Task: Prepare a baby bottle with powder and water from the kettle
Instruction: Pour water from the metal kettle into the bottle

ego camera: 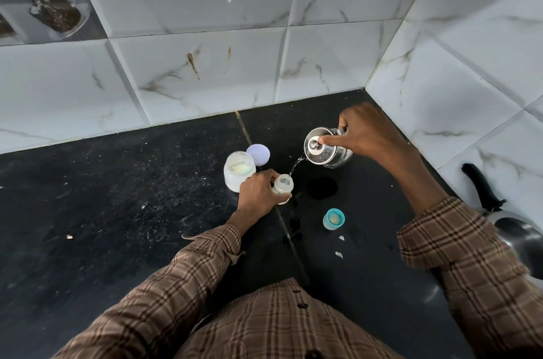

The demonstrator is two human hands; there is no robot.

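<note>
On a dark worktop (117, 211), the left hand (258, 194) grips the bottle (282, 185) steady while the right hand (367, 132) grips the tilted kettle (326, 150), finger holding its lid, pouring water in.

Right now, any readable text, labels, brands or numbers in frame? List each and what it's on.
None readable.
Baby bottle: no print or scale marks legible.
Powder jar and its lilac lid: no label visible.
Steel kettle: bare metal, no brand seen.
Teal-rimmed cap: no marking.
Jar picture on wall tile: image only, no words.
</note>
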